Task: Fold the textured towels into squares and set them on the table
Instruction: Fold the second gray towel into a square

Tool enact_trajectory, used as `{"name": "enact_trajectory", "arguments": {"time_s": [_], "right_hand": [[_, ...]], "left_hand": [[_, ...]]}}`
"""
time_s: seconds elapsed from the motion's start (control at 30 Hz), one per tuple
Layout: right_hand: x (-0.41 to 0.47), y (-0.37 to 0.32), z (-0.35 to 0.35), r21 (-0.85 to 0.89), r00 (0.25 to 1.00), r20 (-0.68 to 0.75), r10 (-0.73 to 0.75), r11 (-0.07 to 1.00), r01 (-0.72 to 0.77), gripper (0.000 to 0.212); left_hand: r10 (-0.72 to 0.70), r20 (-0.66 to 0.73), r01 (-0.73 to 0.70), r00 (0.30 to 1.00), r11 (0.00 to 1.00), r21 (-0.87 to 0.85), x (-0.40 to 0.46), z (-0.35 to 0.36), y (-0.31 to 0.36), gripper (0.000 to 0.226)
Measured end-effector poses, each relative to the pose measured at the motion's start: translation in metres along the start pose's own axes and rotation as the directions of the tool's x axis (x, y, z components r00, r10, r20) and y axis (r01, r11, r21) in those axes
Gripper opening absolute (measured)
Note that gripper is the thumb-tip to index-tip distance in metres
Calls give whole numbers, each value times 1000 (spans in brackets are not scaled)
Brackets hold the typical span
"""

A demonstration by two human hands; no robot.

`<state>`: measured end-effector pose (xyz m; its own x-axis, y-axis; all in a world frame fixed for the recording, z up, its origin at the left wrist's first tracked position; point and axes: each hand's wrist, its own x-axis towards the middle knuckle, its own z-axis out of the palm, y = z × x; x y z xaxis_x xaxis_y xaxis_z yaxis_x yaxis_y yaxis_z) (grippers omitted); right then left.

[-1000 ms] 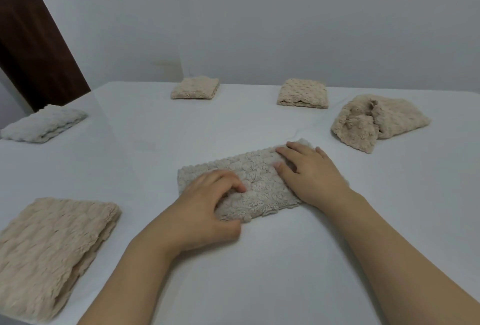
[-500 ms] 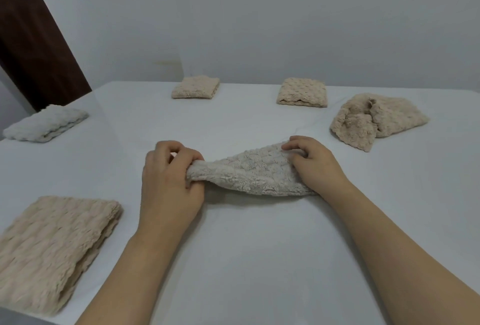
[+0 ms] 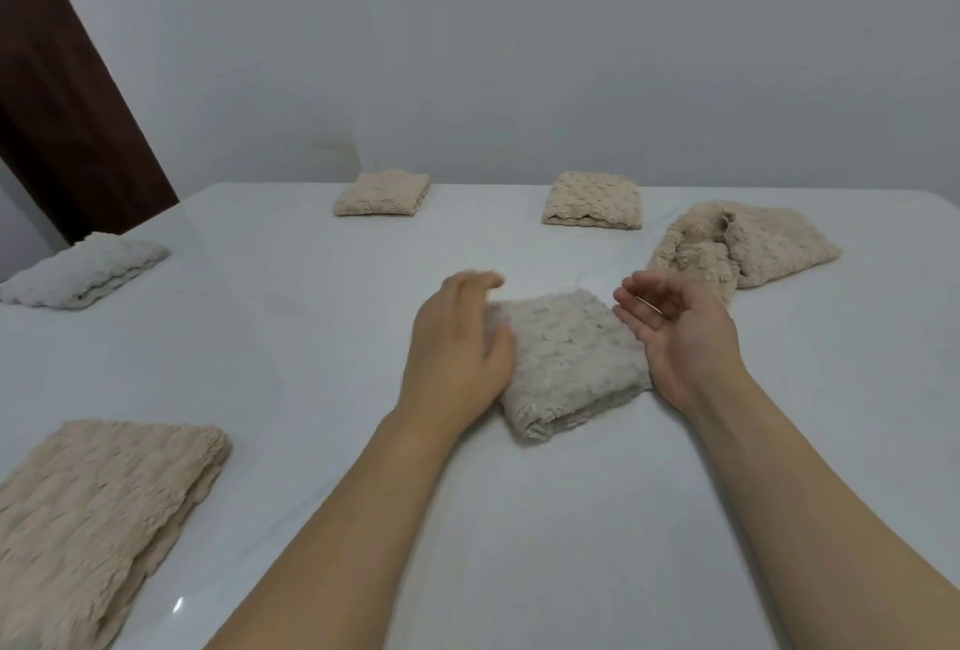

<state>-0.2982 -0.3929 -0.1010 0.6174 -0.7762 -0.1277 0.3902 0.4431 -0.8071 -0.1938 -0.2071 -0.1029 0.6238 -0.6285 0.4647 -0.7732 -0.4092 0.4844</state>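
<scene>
so, nearest of all, a loosely folded beige towel (image 3: 98, 514) lies on the white surface (image 3: 519, 545), well to the left of the left hand (image 3: 457, 353). between the two hands sits the towel in hand, a grey folded towel (image 3: 569, 363), now roughly square, flat on the surface. the left hand's fingers (image 3: 478, 283) are straight and relaxed, gripping nothing; its palm edge touches the towel's left side. the right hand (image 3: 680, 337) stands palm inward just beside the towel's right edge, its fingers (image 3: 636, 298) loosely curved and holding nothing.

the fold looks done, so the step is tidying: press both sides inward evenly, then flatten the top so the layers don't spring apart at the near, bulging edge.

the towel has hardly any long axis; what there is runs from the near edge away toward the far right, slightly turned clockwise.

beyond the right fingers lies a crumpled beige towel (image 3: 743, 249), not yet folded. farther off sit two folded beige squares (image 3: 383, 194) (image 3: 592, 201), and far left of the left fingers a pale folded towel (image 3: 83, 270).
</scene>
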Motion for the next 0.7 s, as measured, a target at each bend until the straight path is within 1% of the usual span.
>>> {"name": "enact_trajectory", "arguments": {"time_s": [0.03, 0.07, 0.1, 0.17, 0.23, 0.33, 0.37, 0.4, 0.43, 0.47, 0.5, 0.53, 0.57, 0.67, 0.7], "right_hand": [[0, 1, 2, -33, 1000, 9, -24, 999, 24, 16], [0, 3, 4, -68, 999, 15, -47, 997, 48, 14], [0, 5, 5, -103, 998, 24, -66, 992, 68, 13], [0, 9, 6, -154, 995, 56, -79, 984, 87, 13], [0, 9, 7, -197, 995, 78, -61, 978, 75, 12], [-2, 9, 8, -265, 993, 97, -63, 960, 87, 18], [-3, 8, 9, -299, 991, 105, -86, 947, 114, 19], [-4, 8, 10, -360, 985, 116, -129, 919, 163, 19], [-5, 9, 10, -466, 971, 138, -193, 853, 236, 19], [-7, 10, 8, -608, 948, 177, -266, 728, 318, 20], [-8, 11, 6, -743, 916, 237, -324, 547, 386, 27], [-10, 11, 4, -827, 888, 306, -344, 365, 427, 38], [-11, 12, 3, -864, 873, 363, -325, 233, 446, 48], [-13, 16, 3, -885, 876, 461, -143, -4, 466, 69], [-13, 18, 3, -875, 870, 483, -100, -50, 481, 72]], "left_hand": [[-147, 71, 151, 987, 987, -57, 0, -1, -12, 36], [-248, 159, 264, 956, 960, -89, 1, -1, -22, 35], [-276, 218, 299, 936, 951, -81, 2, -1, -27, 41], [-257, 261, 271, 930, 962, -19, 3, 0, -27, 48], [-255, 271, 259, 928, 966, 22, 4, 0, -16, 41], [-262, 261, 277, 929, 961, -18, 8, -1, -8, 17], [-267, 263, 286, 927, 957, -40, 9, -5, -7, 18], [-278, 275, 310, 920, 947, -79, 10, -9, -8, 24], [-300, 292, 345, 908, 932, -113, 11, -13, -11, 29], [-325, 310, 382, 893, 913, -143, 11, -18, -15, 33], [-349, 330, 415, 877, 897, -156, 11, -22, -19, 33], [-373, 339, 441, 864, 885, -151, 11, -27, -24, 34], [-387, 338, 452, 858, 882, -137, 10, -30, -29, 33], [-395, 293, 445, 871, 886, -131, 10, -33, -39, 31], [-380, 284, 433, 880, 889, -151, 10, -33, -39, 27]]}}
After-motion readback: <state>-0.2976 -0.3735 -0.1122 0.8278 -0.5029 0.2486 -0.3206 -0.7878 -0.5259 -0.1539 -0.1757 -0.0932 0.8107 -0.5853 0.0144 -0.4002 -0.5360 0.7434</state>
